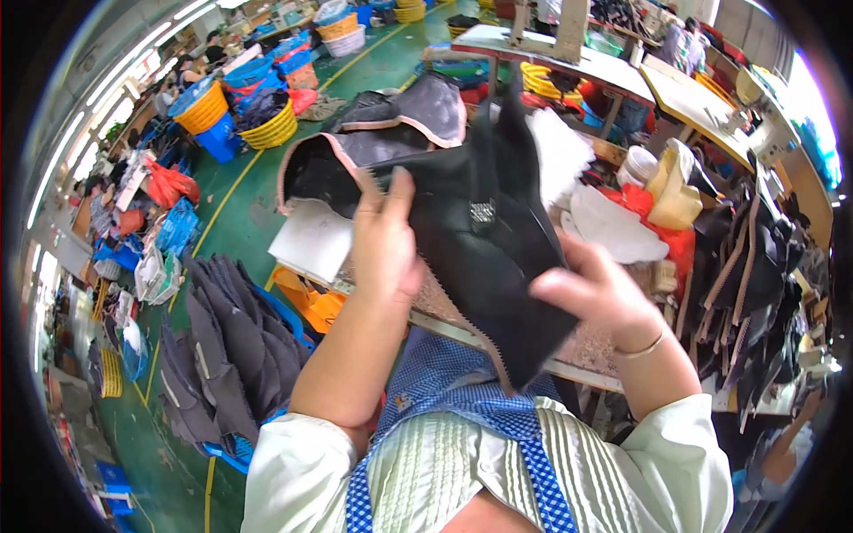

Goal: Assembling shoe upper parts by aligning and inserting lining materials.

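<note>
A black leather boot upper (480, 266) hangs in front of me over the edge of the work table. It carries a glittery buckle-like ornament (482, 211), and a brown toothed zipper (464, 315) runs along its left and lower edge. My left hand (388, 244) is closed on the zipper-side edge near the top, thumb and fingers pinching it. On the opposite edge, my right hand (604, 298) grips the upper with the thumb in front; its other fingers are partly hidden. Beyond my left hand lie dark uppers with fuzzy grey lining and pink edging (444, 108).
White sheets (311, 240) and pale cut pieces (613, 222) lie around the table. Black zippered uppers (746, 293) hang at the right beside a white tub (636, 166). A blue basket (235, 455) of grey pieces (235, 346) stands at my left. A co-worker (782, 453) sits at lower right.
</note>
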Motion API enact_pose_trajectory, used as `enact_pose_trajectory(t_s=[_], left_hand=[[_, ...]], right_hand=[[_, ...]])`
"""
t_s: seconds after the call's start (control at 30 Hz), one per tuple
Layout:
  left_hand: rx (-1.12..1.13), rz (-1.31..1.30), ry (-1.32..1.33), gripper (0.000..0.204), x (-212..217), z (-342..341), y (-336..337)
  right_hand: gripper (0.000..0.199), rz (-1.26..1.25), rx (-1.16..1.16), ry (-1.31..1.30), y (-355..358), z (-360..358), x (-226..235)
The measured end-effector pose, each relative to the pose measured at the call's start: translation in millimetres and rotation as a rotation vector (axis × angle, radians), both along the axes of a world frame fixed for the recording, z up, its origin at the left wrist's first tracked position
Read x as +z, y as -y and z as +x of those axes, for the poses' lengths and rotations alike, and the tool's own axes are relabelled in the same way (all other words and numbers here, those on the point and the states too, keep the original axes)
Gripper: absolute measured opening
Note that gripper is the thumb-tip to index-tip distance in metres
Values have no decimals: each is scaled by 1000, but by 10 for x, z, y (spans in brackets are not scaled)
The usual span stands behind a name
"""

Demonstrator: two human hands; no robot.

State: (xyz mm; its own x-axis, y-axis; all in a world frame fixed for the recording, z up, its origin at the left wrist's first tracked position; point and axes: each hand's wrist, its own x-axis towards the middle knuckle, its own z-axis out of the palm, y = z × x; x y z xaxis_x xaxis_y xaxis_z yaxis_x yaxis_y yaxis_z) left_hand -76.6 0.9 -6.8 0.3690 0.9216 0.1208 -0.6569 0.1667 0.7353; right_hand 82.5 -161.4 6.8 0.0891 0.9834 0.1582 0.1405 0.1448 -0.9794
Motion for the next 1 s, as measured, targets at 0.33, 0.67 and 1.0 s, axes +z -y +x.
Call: enact_pose_trajectory(t_s=[0.33, 0.67, 1.0], left_hand=[[-83, 688, -329, 60, -402, 83, 28], [-421, 530, -750, 34, -1256, -76, -112], [-320, 537, -947, 13, -1494, -246, -299]], right_hand=[[30, 560, -755, 1138, 478, 880, 591], [40, 74, -1392, 444, 2488, 3650, 624], [43, -352, -1295, 145, 4110, 4918, -866]])
